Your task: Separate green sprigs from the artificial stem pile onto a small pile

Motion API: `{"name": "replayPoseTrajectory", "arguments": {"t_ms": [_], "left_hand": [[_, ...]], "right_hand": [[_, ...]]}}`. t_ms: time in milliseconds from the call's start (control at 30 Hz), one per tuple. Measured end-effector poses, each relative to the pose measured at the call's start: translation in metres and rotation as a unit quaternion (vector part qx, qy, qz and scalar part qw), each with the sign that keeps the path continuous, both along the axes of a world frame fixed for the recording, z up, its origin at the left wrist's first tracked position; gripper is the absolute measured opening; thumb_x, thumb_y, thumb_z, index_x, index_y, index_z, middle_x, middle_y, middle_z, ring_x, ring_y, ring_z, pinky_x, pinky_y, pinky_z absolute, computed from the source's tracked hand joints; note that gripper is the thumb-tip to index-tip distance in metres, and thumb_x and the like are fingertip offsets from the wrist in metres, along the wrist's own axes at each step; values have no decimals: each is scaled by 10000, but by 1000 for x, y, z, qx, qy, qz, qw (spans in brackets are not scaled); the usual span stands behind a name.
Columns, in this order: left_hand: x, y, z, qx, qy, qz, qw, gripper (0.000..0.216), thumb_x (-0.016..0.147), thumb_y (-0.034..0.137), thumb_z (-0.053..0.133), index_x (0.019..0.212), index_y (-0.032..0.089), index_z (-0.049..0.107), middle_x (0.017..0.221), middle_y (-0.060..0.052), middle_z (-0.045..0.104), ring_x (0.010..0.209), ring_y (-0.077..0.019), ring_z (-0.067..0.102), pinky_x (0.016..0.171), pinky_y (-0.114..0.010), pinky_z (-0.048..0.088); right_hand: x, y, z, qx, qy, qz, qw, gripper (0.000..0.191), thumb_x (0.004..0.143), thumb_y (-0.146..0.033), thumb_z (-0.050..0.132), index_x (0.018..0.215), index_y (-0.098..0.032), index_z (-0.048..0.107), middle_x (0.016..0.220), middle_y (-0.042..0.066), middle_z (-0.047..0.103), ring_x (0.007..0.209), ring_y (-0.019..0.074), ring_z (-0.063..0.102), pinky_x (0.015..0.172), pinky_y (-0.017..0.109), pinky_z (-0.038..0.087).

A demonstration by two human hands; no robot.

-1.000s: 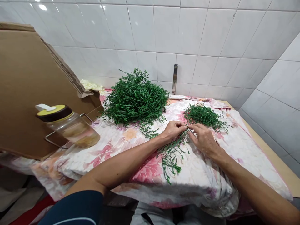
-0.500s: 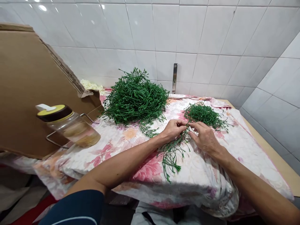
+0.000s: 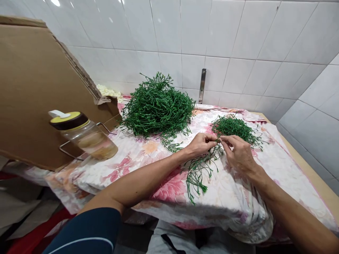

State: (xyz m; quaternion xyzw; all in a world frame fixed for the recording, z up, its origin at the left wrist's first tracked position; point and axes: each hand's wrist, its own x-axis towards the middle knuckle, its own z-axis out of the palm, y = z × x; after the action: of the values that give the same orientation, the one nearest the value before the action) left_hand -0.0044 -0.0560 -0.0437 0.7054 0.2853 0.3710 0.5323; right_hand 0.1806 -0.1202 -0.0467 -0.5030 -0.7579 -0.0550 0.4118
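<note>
My left hand pinches the top of a green plastic stem bunch between thumb and fingers. Its thin stems with small budded tips hang down and spread over the flowered cloth. Fingertip to fingertip with it, my right hand is closed at the same end of the stems; the small piece between the fingers is mostly hidden. Just behind my right hand lies a small pile of green stems. A much larger heap of green stems rises at the back, left of both hands, with a few strands trailing toward my left forearm.
A flowered cloth covers the table. On the left stand a clear bottle with a yellow-and-black lid and a big cardboard box. Pale yellow pieces lie behind the box's edge. A metal strip is against the tiled wall.
The view has shifted slightly, so everything sits a little further right. Both hands stay at the top of the stems; my right fingers have turned and drawn closer together in a pinch.
</note>
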Motion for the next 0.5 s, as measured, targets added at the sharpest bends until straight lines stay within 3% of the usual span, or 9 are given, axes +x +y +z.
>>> {"name": "replayPoseTrajectory", "arguments": {"t_ms": [167,333,500], "left_hand": [[-2,-4,5,-63,16,20,998,276,745,326,679,883,100,760,635,29,545,524,-70,424,500,-211,357],[-1,-6,9,-86,3,25,996,261,724,310,679,858,95,741,628,34,522,495,-73,430,452,-214,387],[-1,-8,11,-111,13,34,993,234,737,257,675,880,93,762,574,40,525,466,-64,406,441,-206,347]], "right_hand": [[-3,-1,3,6,32,-34,999,133,963,-292,593,936,-185,667,839,56,701,737,199,642,709,336,511],[-7,-1,-1,6,-14,-15,1000,170,983,-301,573,1007,-170,679,968,103,721,808,221,659,753,354,521],[-9,-1,-5,1,-43,-44,998,212,994,-311,555,1038,-158,694,971,120,734,808,235,671,765,365,520]]}}
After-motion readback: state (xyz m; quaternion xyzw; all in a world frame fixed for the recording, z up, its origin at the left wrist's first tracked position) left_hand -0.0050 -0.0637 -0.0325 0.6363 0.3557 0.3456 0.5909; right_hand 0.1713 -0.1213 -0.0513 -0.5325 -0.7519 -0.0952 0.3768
